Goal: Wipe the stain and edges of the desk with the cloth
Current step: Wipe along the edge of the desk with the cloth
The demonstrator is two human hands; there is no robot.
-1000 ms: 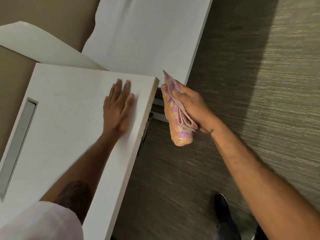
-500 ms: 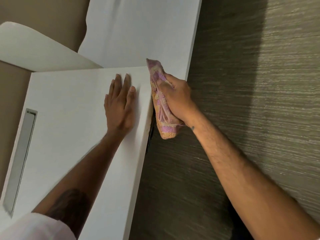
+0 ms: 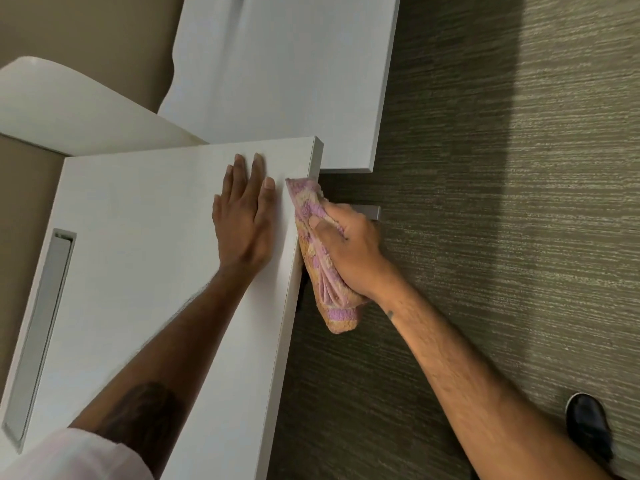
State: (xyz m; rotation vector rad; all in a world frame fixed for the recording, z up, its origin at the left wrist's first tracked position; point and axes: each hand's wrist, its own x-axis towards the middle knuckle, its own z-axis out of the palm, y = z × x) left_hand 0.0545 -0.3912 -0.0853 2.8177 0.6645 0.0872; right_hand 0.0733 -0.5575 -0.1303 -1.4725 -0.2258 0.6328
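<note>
The white desk (image 3: pixel 145 258) fills the left half of the view, its right edge running from the far corner down toward me. My left hand (image 3: pixel 244 216) lies flat on the desktop near that corner, fingers together, holding nothing. My right hand (image 3: pixel 346 251) grips a pink and orange cloth (image 3: pixel 320 271) and presses it against the desk's right edge, just below the corner. The cloth's upper tip laps onto the desktop and its lower end hangs below my wrist. No stain shows on the desktop.
A second white desk (image 3: pixel 287 74) stands beyond the corner. A long grey cable slot (image 3: pixel 41 334) is set into the desktop at the left. A grey metal bar (image 3: pixel 372 213) juts out under the desk. Striped grey-green carpet (image 3: pixel 502 237) lies to the right, with my black shoe (image 3: pixel 587 424) on it.
My right hand brought the cloth from off the corner onto the desk's right edge, then slid it down the edge toward me. My left hand stayed flat on the desktop.
</note>
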